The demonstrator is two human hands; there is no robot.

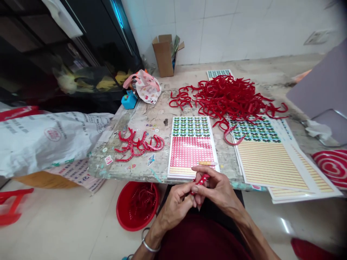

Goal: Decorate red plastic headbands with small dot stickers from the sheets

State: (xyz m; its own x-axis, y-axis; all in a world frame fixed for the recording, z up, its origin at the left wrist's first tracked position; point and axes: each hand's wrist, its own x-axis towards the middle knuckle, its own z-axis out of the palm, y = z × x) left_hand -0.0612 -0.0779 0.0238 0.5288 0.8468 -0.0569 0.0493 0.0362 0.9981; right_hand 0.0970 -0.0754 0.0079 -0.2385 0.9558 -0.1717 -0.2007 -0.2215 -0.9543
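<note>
Both my hands meet just past the table's front edge, with a small red strip [202,179] dotted in white between them. My left hand [179,204] has its fingers closed on the strip's lower part. From the right, my right hand [218,186] pinches its upper part. Right beyond my hands lies a sticker sheet [192,150] with green, red and yellow rows. A yellow pen-like stick [206,163] rests on that sheet. Several red strips with white marks [138,146] lie to the left, and a big pile of red strips [230,95] is at the back.
More sticker sheets [273,164] overlap at the right, partly past the table edge. A red basket [121,207] of strips stands on the floor. Behind are a cardboard box [163,57], a pink-and-white bag [148,88] and a blue container [129,100]. White sacks [51,137] sit left.
</note>
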